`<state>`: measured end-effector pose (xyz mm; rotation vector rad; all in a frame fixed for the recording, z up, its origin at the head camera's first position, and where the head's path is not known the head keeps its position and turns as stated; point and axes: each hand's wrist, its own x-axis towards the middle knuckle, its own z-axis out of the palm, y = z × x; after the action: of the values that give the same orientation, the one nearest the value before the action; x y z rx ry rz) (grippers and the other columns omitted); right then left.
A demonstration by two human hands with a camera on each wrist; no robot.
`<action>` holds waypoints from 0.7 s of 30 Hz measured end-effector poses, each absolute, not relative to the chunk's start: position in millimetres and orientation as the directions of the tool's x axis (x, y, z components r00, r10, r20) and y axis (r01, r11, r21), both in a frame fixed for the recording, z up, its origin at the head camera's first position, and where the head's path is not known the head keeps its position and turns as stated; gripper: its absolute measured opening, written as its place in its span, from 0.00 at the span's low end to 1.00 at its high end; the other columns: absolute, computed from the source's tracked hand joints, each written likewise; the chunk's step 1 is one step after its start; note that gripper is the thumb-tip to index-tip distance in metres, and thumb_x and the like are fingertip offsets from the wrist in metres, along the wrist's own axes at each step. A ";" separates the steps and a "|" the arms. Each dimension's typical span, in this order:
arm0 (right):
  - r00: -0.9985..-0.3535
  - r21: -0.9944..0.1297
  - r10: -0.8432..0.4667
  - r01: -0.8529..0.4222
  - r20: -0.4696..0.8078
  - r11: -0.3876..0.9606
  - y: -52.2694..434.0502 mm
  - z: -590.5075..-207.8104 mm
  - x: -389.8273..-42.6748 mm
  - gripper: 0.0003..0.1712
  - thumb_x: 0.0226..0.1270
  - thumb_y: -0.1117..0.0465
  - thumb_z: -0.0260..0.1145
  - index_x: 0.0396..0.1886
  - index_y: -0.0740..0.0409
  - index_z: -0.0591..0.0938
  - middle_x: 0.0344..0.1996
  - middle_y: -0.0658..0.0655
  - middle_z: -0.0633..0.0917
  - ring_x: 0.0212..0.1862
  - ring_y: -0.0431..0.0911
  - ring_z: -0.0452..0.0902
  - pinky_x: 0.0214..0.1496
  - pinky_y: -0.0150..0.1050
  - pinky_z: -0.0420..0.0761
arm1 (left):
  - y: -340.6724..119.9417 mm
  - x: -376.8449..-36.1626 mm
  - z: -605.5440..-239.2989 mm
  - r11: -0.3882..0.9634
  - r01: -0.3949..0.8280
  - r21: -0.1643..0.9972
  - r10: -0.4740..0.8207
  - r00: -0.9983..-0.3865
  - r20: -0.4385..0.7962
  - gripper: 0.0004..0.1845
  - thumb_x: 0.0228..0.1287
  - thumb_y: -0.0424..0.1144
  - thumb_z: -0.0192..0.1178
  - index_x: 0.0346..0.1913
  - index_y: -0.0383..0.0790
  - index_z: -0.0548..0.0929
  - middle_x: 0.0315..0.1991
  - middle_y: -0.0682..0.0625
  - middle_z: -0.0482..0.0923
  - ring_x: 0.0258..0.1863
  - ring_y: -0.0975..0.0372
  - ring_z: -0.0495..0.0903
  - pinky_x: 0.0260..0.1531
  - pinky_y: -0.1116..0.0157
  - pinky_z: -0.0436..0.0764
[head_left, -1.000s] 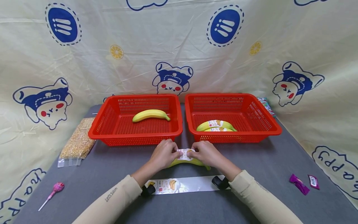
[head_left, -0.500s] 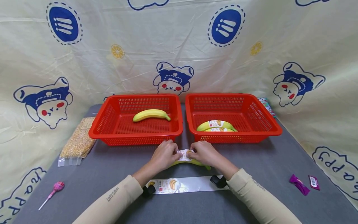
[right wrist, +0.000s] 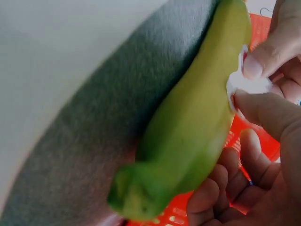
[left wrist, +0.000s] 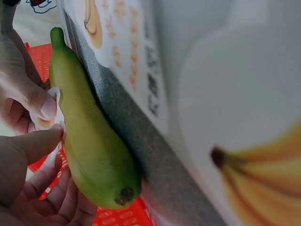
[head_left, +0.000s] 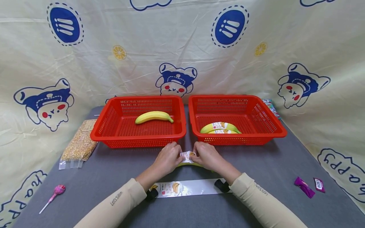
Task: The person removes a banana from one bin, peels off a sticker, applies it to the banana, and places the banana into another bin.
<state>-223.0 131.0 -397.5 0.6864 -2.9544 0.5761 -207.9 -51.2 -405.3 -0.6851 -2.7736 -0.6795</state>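
Banana: smooth, curved, yellow-green; held in both hands, just in front of the baskets.
Label: thin, white, printed, edge lifted; pressed against the peel by both thumbs.
Left hand: fingers curled about the banana.
Right hand: fingers curled likewise.
Strip: flat, glossy, laid on the grey, cloth-like surface.
Baskets: red, perforated; rectangular.

"Let'sSim" on left sleeve
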 end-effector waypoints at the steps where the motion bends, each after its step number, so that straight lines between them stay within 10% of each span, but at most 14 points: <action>1: -0.909 -0.370 -0.400 -0.413 0.116 0.832 132.0 -398.0 -223.6 0.14 0.52 0.55 0.73 0.26 0.54 0.75 0.20 0.49 0.73 0.24 0.41 0.65 0.26 0.33 0.64 | -52.0 -208.0 -405.4 0.781 0.468 0.414 0.379 -0.881 0.282 0.10 0.52 0.40 0.69 0.34 0.40 0.80 0.28 0.50 0.75 0.30 0.61 0.71 0.33 0.65 0.71; 11: -0.931 -0.473 -0.361 -0.296 -0.051 0.830 143.6 -396.9 -225.5 0.12 0.58 0.57 0.69 0.40 0.56 0.82 0.35 0.51 0.82 0.37 0.42 0.72 0.43 0.39 0.73 | -62.9 -209.6 -405.9 0.731 0.346 0.588 0.351 -0.930 0.110 0.13 0.54 0.40 0.67 0.40 0.36 0.85 0.38 0.45 0.82 0.43 0.52 0.77 0.51 0.53 0.71; 21: -0.940 -0.329 -0.340 -0.317 -0.012 0.889 128.1 -399.0 -225.2 0.23 0.49 0.40 0.71 0.30 0.55 0.80 0.25 0.50 0.78 0.29 0.42 0.69 0.31 0.35 0.68 | -62.0 -206.4 -407.1 0.746 0.366 0.556 0.361 -0.924 0.124 0.13 0.54 0.41 0.67 0.40 0.37 0.84 0.36 0.46 0.79 0.40 0.55 0.73 0.45 0.57 0.70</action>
<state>-225.2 128.1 -399.0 0.5436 -3.1203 0.5249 -206.4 -62.0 -407.1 -0.6088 -2.9273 -0.9353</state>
